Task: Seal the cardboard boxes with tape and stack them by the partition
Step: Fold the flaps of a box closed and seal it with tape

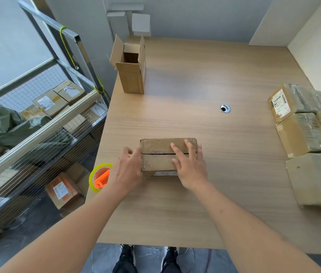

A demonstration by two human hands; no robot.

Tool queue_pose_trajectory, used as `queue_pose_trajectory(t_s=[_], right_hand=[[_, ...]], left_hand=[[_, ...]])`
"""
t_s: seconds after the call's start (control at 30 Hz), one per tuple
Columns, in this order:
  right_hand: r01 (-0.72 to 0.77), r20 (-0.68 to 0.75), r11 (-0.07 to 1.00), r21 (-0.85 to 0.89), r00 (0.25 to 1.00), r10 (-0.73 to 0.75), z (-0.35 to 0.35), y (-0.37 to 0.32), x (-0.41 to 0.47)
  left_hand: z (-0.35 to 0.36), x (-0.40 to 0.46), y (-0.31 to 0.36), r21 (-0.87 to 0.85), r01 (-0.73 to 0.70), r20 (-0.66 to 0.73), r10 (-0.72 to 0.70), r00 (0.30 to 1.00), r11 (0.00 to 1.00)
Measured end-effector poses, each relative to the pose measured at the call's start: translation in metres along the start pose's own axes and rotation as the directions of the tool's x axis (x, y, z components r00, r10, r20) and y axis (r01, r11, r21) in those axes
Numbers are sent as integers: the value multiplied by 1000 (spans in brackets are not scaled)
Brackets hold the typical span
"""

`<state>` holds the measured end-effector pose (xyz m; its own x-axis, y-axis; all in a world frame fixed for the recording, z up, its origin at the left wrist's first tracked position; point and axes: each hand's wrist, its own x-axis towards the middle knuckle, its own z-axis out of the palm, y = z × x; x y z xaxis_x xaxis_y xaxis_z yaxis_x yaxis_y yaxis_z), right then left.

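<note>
The small cardboard box (168, 156) is sitting on the table (214, 79) at approx 6 o'clock, near the front edge, w/ both flaps folded down and the seam still showing as a dark slit, no tape on it yet. Its long axis is running 9-to-3, seam along the same line. The right hand (190, 168) is lying flat on top, fingers straight and spread, pressing the flaps down at the 3 o'clock end. The left hand (129, 170) is resting against the 9 o'clock end, fingers loosely curled, not clamping anything as far as I can tell. The tape dispenser (100, 177), orange w/ a yellowish roll, is sitting at the table's edge just beside the left hand. Box prob. light and fairly stiff, corners worn, flaps likely springing up if released; best holding it by the short ends. Taped boxes (301, 133) are lying at 3 o'clock by the partition (317, 46); an open box (131, 69) is standing at 11 o'clock.
</note>
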<state>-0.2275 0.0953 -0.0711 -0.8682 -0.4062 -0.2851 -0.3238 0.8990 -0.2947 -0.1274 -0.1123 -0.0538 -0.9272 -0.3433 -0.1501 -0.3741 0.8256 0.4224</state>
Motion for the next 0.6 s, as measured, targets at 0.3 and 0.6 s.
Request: queue_pose_trajectory(t_s=[0.3,0.6], right_hand=[[-2,-52,1000,-4,999,2,13,-2,-4],[0,-41,1000,23,999,1,13,-2,-8]], left_hand=[[19,-37,-78,271,193,168,-244,955,943],[24,-28,-102,208,219,73,-239,968,953]])
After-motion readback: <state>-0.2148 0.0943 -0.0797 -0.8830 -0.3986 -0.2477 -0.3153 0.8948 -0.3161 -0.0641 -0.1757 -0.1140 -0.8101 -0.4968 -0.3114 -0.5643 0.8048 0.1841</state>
